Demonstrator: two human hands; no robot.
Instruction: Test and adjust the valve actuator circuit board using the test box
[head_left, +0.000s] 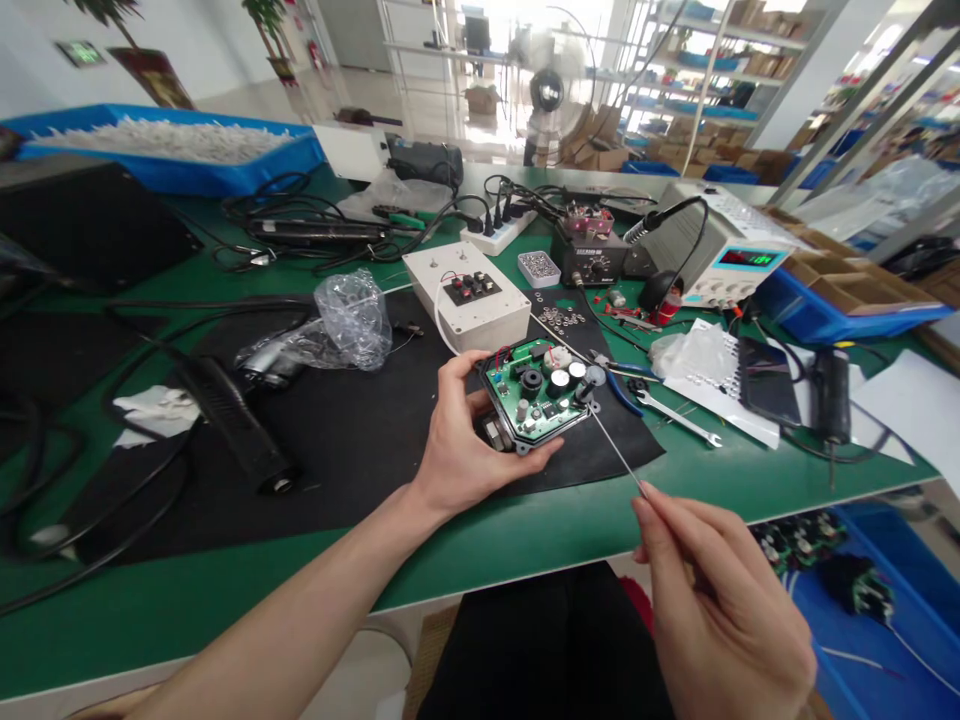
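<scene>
My left hand (469,440) grips a dark housing from its left side, above the front of the black mat (360,440). Inside the housing sits a green circuit board (544,408) with capacitors and a dark round part, tilted toward me. In my right hand (720,590), thumb and fingers pinch a thin metal rod (616,445). The rod's far tip reaches the right corner of the housing, near a dark post; whether it touches cannot be made out. Its other end is hidden in my palm.
Behind the board stands a white box (466,295) with black terminals. Pliers (624,390) and a wrench (679,418) lie to the right. A black electric screwdriver (232,425) and cables lie left. A blue bin (892,600) with boards is low at right.
</scene>
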